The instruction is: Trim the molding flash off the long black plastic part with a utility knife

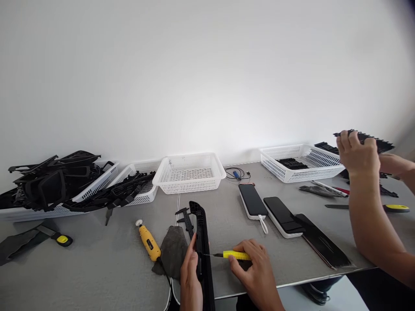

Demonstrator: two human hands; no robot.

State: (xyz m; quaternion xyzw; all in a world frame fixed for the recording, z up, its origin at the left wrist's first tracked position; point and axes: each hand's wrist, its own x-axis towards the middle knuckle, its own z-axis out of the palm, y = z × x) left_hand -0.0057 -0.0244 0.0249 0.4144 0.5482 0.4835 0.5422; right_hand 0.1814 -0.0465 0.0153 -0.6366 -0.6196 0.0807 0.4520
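Observation:
My left hand [191, 272] is wrapped around a long black plastic trim part [203, 237], held upright near the table's front edge. In my right hand [256, 271] is a yellow-handled craft knife [234, 255]. Its thin blade points left and its tip meets the side of the plastic part; whether it cuts there I cannot tell. Just left of my left hand lie a dark grey cloth [174, 250] and a yellow rotary tool [149, 242] with a white round tip. Black calipers [186, 221] lie behind the part, partly hidden by it.
White baskets [189, 190] stand along the wall, the left ones heaped with black plastic parts [61, 181]. Phones and power banks [252, 199] lie right of centre, beside a black strip [322, 242]. At right, a co-worker's hand [358, 153] lifts a toothed black part. A file [397, 208] lies there.

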